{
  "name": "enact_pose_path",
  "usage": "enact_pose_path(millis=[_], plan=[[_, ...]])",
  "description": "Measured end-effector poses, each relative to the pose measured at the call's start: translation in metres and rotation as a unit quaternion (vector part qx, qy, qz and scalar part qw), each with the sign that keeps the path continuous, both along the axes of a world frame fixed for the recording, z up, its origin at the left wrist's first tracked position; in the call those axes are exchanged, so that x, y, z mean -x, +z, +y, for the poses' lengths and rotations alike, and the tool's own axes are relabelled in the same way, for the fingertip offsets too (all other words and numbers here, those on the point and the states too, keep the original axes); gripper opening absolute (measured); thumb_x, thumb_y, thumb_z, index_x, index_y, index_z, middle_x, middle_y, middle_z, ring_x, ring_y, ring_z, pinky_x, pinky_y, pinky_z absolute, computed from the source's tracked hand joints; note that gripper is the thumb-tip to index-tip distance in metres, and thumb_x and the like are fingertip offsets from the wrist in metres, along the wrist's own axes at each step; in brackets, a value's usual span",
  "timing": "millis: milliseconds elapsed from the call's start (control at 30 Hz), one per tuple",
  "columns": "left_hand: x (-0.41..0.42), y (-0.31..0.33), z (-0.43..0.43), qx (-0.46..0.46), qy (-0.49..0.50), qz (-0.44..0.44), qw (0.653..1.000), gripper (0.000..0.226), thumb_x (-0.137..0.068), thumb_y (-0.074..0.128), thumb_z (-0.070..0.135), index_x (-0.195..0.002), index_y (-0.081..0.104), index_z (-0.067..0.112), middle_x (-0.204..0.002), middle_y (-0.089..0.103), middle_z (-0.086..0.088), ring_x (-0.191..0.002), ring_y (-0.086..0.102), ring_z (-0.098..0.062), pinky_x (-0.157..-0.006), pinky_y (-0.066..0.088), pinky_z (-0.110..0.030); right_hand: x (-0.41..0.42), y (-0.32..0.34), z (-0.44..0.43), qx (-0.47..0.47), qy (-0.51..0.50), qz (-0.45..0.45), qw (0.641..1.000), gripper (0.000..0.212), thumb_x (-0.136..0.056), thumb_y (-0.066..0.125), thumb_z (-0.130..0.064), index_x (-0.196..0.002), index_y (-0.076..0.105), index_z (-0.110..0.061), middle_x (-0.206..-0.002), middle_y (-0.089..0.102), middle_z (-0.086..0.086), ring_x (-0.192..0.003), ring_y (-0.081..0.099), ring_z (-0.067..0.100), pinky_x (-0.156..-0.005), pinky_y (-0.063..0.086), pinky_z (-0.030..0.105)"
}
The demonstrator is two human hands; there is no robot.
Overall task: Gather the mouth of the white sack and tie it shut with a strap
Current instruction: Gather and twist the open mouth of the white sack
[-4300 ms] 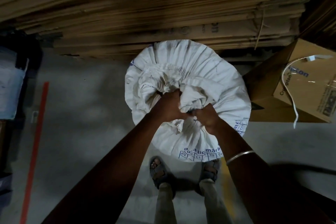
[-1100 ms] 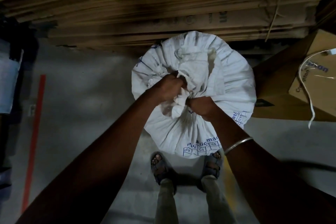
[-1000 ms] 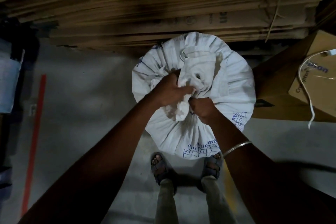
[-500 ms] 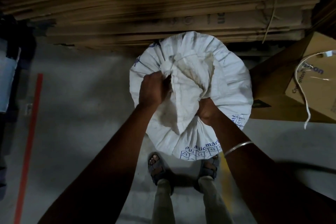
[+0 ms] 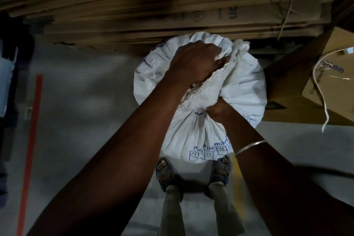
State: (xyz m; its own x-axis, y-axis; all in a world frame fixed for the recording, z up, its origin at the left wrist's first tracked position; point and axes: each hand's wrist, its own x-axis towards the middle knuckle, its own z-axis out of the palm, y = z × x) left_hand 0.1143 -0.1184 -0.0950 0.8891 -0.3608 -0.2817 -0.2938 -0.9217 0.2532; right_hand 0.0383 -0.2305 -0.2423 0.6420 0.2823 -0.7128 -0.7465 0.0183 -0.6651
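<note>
Dim storeroom, grey concrete floor (image 5: 82,120) with a red line (image 5: 31,140) running down it well left of the grip. Stack of flattened cardboard sheets (image 5: 153,5) just beyond the grip, the sack's far edge up against it. Brown carton (image 5: 314,90) right of the grip, touching the sack's right side; white strap (image 5: 319,86) lies looped over the carton, one end dangling off its near edge, apart from both hands.

White sack (image 5: 191,136) stands upright on the floor, directly above the sandalled feet (image 5: 166,172), blue print on its near side. Long axis vertical, mouth pointing up toward the camera; pleats fan out from the gathered neck.

Left hand (image 5: 193,63) reaches across the top from the near left, knuckles up, fist clamped on the bunched mouth fabric (image 5: 206,90), loose ends poking out past the fingers to the far right. Right hand (image 5: 218,110) sits lower and nearer, mostly hidden under the fabric roll, curled tight round the neck just below the left grip. Both arms extended, forearms converging on the neck. Metal bangle (image 5: 249,147) on the right wrist.
</note>
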Motion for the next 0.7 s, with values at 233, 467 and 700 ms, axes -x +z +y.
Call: enact_pose_path(millis=[233,467,700], plan=[[-0.033,0.014,0.02,0.114,0.073,0.209,0.968,0.076,-0.077,0.038,0.067,-0.129,0.061,0.018,-0.132,0.056,0.003,-0.113,0.05,-0.014,-0.1,0.038,-0.029,0.012,0.007,-0.003,0.048,-0.007,-0.011,0.999,0.022,-0.096,0.055,-0.013,-0.078,0.061,-0.002,-0.05,0.066,-0.002,-0.042,0.061,0.005,-0.044,0.048,0.018],[-0.007,-0.045,0.109,0.021,0.069,0.242,0.968,0.054,-0.089,0.066,0.003,-0.138,0.052,0.023,-0.145,0.052,-0.009,-0.131,0.051,-0.027,-0.105,0.034,-0.022,0.011,0.021,0.011,-0.008,-0.226,0.076,0.971,0.045,-0.087,0.056,-0.036,-0.109,0.07,0.0,-0.099,0.07,0.019,-0.077,0.069,0.029,-0.068,0.055,0.034],[0.052,-0.075,0.051,0.099,0.029,0.2,0.974,0.135,-0.031,0.073,0.09,-0.144,0.042,0.024,-0.148,0.05,0.004,-0.138,0.045,-0.016,-0.114,0.04,-0.037,0.003,0.028,0.012,-0.012,-0.169,0.064,0.983,0.031,-0.084,0.06,-0.035,-0.098,0.075,-0.012,-0.097,0.074,0.01,-0.081,0.071,0.027,-0.062,0.056,0.032]])
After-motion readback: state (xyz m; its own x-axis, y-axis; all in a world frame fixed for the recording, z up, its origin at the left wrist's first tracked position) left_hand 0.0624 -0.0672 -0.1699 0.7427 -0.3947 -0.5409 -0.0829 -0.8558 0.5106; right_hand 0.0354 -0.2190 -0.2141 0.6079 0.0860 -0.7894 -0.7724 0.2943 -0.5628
